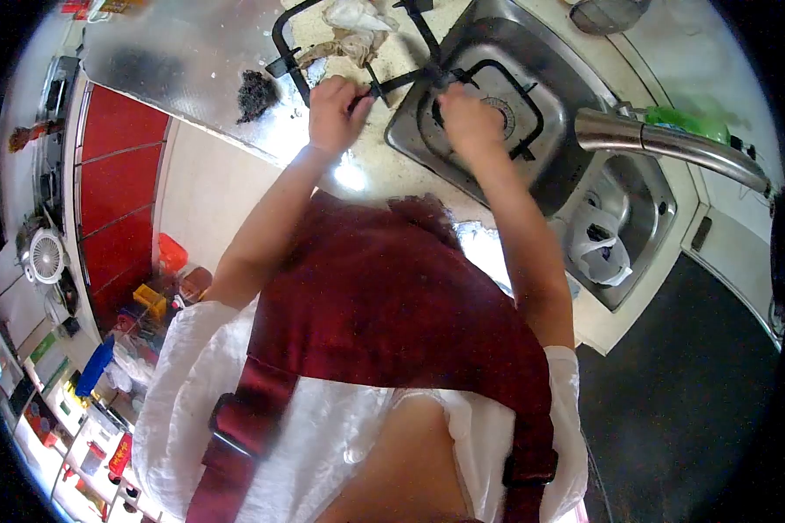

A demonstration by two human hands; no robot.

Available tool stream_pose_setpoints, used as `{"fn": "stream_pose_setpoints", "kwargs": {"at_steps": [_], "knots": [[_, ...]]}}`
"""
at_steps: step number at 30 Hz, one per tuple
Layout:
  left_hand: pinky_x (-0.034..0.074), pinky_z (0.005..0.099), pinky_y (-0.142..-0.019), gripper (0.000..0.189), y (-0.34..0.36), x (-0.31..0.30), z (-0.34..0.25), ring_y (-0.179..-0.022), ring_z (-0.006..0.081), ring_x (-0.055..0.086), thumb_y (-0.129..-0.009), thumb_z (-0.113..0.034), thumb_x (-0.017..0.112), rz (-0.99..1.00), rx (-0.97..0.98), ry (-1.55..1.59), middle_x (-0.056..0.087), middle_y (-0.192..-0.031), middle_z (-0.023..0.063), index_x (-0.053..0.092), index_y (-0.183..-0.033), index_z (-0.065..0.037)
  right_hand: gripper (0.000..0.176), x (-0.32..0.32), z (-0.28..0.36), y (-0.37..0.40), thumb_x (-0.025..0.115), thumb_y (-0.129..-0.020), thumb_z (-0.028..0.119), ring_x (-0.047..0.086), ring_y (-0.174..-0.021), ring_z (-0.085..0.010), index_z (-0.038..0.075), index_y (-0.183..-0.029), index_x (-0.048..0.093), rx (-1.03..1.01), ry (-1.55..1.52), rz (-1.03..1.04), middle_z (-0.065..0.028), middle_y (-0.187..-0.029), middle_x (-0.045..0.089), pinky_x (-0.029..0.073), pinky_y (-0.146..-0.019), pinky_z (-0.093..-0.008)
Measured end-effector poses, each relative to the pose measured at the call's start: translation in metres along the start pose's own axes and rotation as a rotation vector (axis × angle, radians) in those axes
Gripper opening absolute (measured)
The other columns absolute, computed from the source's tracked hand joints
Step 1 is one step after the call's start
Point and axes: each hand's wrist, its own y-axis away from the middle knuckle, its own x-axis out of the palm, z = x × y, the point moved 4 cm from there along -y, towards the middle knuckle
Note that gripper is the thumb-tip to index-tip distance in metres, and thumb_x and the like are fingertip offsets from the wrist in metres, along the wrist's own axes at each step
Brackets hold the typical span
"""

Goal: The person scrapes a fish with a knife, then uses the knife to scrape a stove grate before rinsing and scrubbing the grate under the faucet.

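Observation:
A black stove grate (281,39) reaches over the counter's edge beside the sink. My left hand (336,115) is closed round the grate's near bar. My right hand (473,120), slightly blurred, is closed at the grate's near right corner, over the sink; its fingertips are partly hidden. Under it, inside the large steel sink basin (560,65), lies a second black grate (539,109). Left of my left hand sits a dark scouring pad (257,96). A crumpled, stained cloth (353,39) lies on the counter within the held grate's outline.
A steel faucet (663,139) arches over the basins from the right. The smaller basin (658,240) holds a white plastic bag (597,248). Behind the faucet is a green item (689,124). A strainer (606,13) stands at the back. A white fan (45,255) is far left.

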Motion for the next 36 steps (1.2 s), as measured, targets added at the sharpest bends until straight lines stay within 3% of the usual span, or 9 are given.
{"fn": "stream_pose_setpoints", "kwargs": {"at_steps": [4,8,13,16,25,28,30,34,36], "knots": [[0.040,0.0383,-0.069,0.016,-0.002,0.000,-0.001,-0.077,0.0281,0.054,-0.068,-0.013,0.071,-0.054,0.020,0.026,0.055,-0.076,0.0085,0.062,-0.078,-0.005,0.033,0.000,0.008,0.001,0.041,-0.093,0.031,0.064,-0.080,-0.0390,0.001,-0.099,0.054,-0.046,-0.005,0.031,-0.0219,-0.084,0.065,0.049,-0.071,-0.0509],[0.040,0.0379,-0.070,0.016,0.003,0.003,0.004,-0.079,0.0283,0.055,-0.068,-0.013,0.071,-0.025,-0.002,0.020,0.056,-0.077,0.0087,0.062,-0.078,-0.005,0.031,-0.008,0.001,-0.005,0.042,-0.093,0.029,0.063,-0.081,-0.0400,0.000,-0.097,0.052,-0.014,-0.098,-0.081,-0.0236,-0.085,0.064,0.048,-0.072,-0.0526],[0.040,0.0373,-0.071,0.016,0.000,0.003,0.003,-0.079,0.0284,0.054,-0.068,-0.013,0.071,-0.026,0.004,0.029,0.056,-0.078,0.0088,0.062,-0.078,-0.006,0.030,0.008,0.015,0.004,0.042,-0.093,0.028,0.063,-0.082,-0.0410,0.001,-0.099,0.053,-0.062,-0.076,0.041,-0.0239,-0.087,0.064,0.049,-0.072,-0.0513],[0.040,0.0370,-0.072,0.016,0.001,0.001,0.002,-0.079,0.0282,0.055,-0.068,-0.014,0.071,-0.028,-0.004,0.027,0.056,-0.078,0.0085,0.062,-0.079,-0.006,0.031,-0.008,0.009,-0.009,0.042,-0.094,0.029,0.062,-0.080,-0.0425,-0.001,-0.099,0.048,-0.039,-0.145,-0.046,-0.0245,-0.081,0.063,0.048,-0.070,-0.0514],[0.039,0.0368,-0.073,0.014,0.000,0.001,0.002,-0.080,0.0272,0.055,-0.069,-0.014,0.070,-0.015,-0.016,0.038,0.056,-0.078,0.0080,0.062,-0.078,-0.006,0.032,0.018,0.028,-0.002,0.042,-0.093,0.027,0.063,-0.083,-0.0406,-0.003,-0.104,0.044,-0.054,-0.178,0.072,-0.0251,-0.089,0.064,0.050,-0.073,-0.0492],[0.039,0.0368,-0.074,0.014,0.001,0.002,0.003,-0.080,0.0270,0.055,-0.069,-0.014,0.070,-0.022,-0.004,0.019,0.056,-0.078,0.0079,0.062,-0.078,-0.007,0.028,0.020,0.018,-0.006,0.044,-0.093,0.026,0.064,-0.073,-0.0347,0.000,-0.102,0.044,-0.099,-0.233,-0.002,-0.0229,-0.082,0.063,0.049,-0.063,-0.0478],[0.039,0.0369,-0.074,0.014,0.002,0.001,0.002,-0.080,0.0269,0.054,-0.069,-0.014,0.070,-0.024,-0.010,0.027,0.055,-0.078,0.0078,0.062,-0.078,-0.007,0.031,0.018,0.007,0.004,0.047,-0.093,0.028,0.060,-0.061,-0.0213,0.001,-0.106,0.043,-0.102,-0.732,0.195,-0.0133,-0.074,0.062,0.048,-0.052,-0.0363],[0.039,0.0374,-0.073,0.015,0.002,0.004,0.004,-0.080,0.0271,0.054,-0.069,-0.014,0.071,-0.028,-0.001,0.010,0.055,-0.078,0.0078,0.062,-0.079,-0.007,0.032,0.028,-0.011,0.021,0.050,-0.092,0.031,0.053,-0.058,-0.0107,0.003,-0.108,0.046,0.033,-1.080,0.310,-0.0057,-0.070,0.058,0.044,-0.046,-0.0261],[0.039,0.0374,-0.073,0.015,0.002,0.003,0.004,-0.080,0.0273,0.054,-0.069,-0.015,0.071,-0.033,0.002,0.015,0.054,-0.078,0.0079,0.062,-0.079,-0.007,0.030,0.050,-0.021,0.014,0.045,-0.091,0.027,0.058,-0.073,-0.0433,0.000,-0.104,0.047,0.029,-0.700,0.203,-0.0255,-0.083,0.061,0.046,-0.067,-0.0505]]}}
